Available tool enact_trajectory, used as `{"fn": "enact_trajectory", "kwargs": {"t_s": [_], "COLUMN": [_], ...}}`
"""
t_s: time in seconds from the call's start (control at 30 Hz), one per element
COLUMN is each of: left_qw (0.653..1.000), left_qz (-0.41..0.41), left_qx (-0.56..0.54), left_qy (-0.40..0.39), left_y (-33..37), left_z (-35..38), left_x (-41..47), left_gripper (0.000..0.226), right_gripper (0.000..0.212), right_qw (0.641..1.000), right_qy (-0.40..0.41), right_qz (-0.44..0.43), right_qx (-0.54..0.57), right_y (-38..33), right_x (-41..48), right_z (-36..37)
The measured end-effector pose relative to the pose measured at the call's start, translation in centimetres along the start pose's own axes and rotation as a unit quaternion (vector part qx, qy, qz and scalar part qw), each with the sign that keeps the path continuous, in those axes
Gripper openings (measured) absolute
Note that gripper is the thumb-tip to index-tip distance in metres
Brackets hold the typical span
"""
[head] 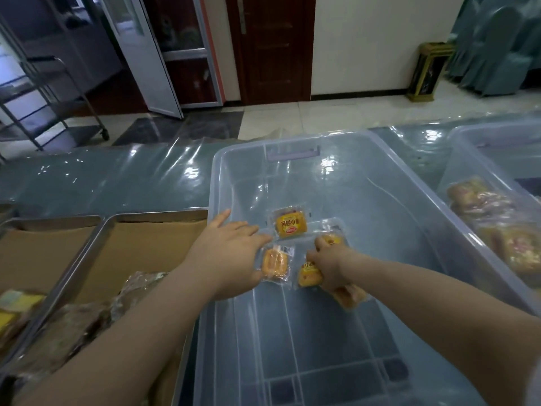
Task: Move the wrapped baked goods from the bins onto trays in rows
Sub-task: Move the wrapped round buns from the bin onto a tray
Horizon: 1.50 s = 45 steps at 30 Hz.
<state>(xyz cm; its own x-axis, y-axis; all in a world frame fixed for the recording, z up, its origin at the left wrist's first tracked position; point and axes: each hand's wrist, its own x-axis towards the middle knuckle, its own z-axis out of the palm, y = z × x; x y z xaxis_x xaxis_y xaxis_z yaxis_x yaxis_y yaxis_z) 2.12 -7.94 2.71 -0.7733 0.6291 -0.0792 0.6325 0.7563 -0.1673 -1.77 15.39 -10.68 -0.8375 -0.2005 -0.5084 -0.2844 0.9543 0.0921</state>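
A clear plastic bin (380, 183) stands in the middle of the table with a few wrapped orange buns on its floor. One yellow-labelled bun (290, 223) lies free near the centre. My left hand (231, 253) reaches into the bin with fingers spread, touching a wrapped bun (275, 263) that lies flat. My right hand (330, 263) is closed on several wrapped buns (307, 273), some sticking out below the fist. A metal tray (117, 227) lined with brown paper sits left of the bin, holding wrapped baked goods (73, 323) at its near end.
A second lined tray (44, 222) lies further left with yellow packets (14, 306). Another clear bin (497, 200) with wrapped pastries stands at the right. Shiny plastic sheeting covers the table. A metal trolley, doors and a bin stand on the floor beyond.
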Motion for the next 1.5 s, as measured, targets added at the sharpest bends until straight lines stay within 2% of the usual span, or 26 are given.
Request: {"fn": "enact_trajectory", "kwargs": {"t_s": [0.2,0.3,0.4,0.5,0.6,0.67,0.73,0.83,0.93,1.0,1.1,1.2,1.27,1.37,1.43,1.5], "left_qw": [1.0,1.0,0.998,0.992,0.977,0.977,0.977,0.973,0.97,0.968,0.962,0.959,0.972,0.995,0.993,0.988], "left_qz": [0.001,-0.003,-0.02,-0.028,-0.045,-0.089,-0.145,-0.17,-0.172,-0.142,-0.079,-0.059,-0.052,-0.077,-0.075,-0.055], "left_qx": [0.005,0.005,0.042,0.114,0.177,0.128,0.002,-0.08,-0.119,-0.123,-0.073,-0.053,-0.06,-0.064,-0.029,-0.001], "left_qy": [-0.019,-0.021,-0.03,-0.044,-0.113,-0.143,-0.156,-0.136,-0.121,-0.164,-0.251,-0.272,-0.221,-0.02,0.089,0.143], "left_y": [-0.2,-0.2,0.2,0.6,1.2,1.9,2.6,3.3,4.1,4.9,6.1,6.5,6.0,5.5,5.3,4.7], "left_z": [0.1,0.1,0.1,-0.4,-0.7,-0.9,-0.6,1.8,6.0,8.6,11.4,12.5,12.8,13.1,13.1,12.9], "left_x": [0.1,0.2,0.3,0.1,0.5,2.3,5.6,10.4,12.7,13.6,14.5,15.4,15.9,16.2,16.6,17.5], "left_gripper": [0.065,0.064,0.057,0.045,0.036,0.033,0.036,0.036,0.055,0.081,0.115,0.121,0.106,0.08,0.069,0.064], "right_gripper": [0.054,0.055,0.061,0.048,0.042,0.042,0.043,0.046,0.045,0.042,0.059,0.071,0.064,0.047,0.046,0.046], "right_qw": [0.997,0.991,0.986,0.978,0.974,0.975,0.975,0.975,0.979,0.982,0.988,0.991,0.992,0.994,0.995,0.994], "right_qy": [0.058,0.122,0.149,0.143,0.1,0.109,0.136,0.136,0.124,0.105,0.078,0.071,0.066,0.054,0.042,0.055], "right_qz": [-0.043,-0.045,-0.027,-0.012,-0.025,-0.034,-0.039,-0.042,-0.026,-0.015,-0.011,-0.01,-0.011,-0.003,0.007,0.015], "right_qx": [0.022,0.034,0.074,0.151,0.201,0.19,0.171,0.169,0.158,0.155,0.133,0.111,0.11,0.091,0.088,0.088], "right_y": [0.2,1.4,2.5,3.1,2.8,2.3,1.8,1.7,2.1,2.2,2.0,1.9,2.3,3.0,3.4,3.9], "right_x": [-1.0,-2.2,-4.2,-6.0,-7.2,-7.2,-7.1,-7.1,-7.1,-7.0,-6.7,-6.1,-5.7,-5.3,-5.1,-5.0], "right_z": [-1.8,-3.6,-5.2,-6.0,-6.3,-6.5,-6.5,-5.6,-4.2,-3.1,-2.2,-2.3,-2.6,-2.7,-3.0,-3.7]}}
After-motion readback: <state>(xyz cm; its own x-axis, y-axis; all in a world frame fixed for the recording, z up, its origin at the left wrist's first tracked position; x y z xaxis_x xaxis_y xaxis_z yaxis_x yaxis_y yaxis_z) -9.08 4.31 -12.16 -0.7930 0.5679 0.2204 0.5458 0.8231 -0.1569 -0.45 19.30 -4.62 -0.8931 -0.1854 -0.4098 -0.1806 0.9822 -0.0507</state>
